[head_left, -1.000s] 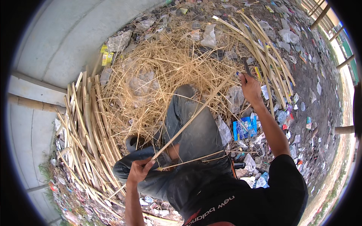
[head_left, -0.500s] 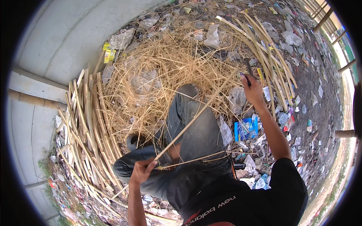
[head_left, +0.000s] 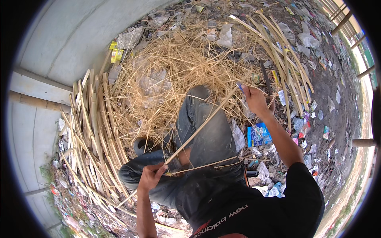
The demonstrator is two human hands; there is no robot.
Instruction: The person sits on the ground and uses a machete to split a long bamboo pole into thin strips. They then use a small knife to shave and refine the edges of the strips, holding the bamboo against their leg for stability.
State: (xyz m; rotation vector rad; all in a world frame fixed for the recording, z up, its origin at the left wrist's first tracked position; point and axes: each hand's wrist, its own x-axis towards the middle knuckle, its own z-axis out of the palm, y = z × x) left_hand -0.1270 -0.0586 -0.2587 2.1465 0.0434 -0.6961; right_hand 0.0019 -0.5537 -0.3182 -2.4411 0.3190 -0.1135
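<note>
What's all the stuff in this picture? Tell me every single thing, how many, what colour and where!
Held strip: one, tan, slanting across the middle
Thin strip: one, tan, lower middle
Left strips: many, tan, piled left
Right strips: several, tan, upper right
Shavings: countless, straw-coloured, upper middle
Dark tool: one, dark, right of centre
Blue packet: one, blue, right of centre
Yellow packets: about two, yellow, upper left
Rock: one, grey, upper left
Litter: countless, mixed colours, all around
Wall: one, grey, left
Posts: several, brown, right edge
Trousers: one pair, grey, middle
Shirt: one, black, bottom
Left hand: one, bare, around the held strip
Right hand: one, bare, near the strip's upper end
</note>
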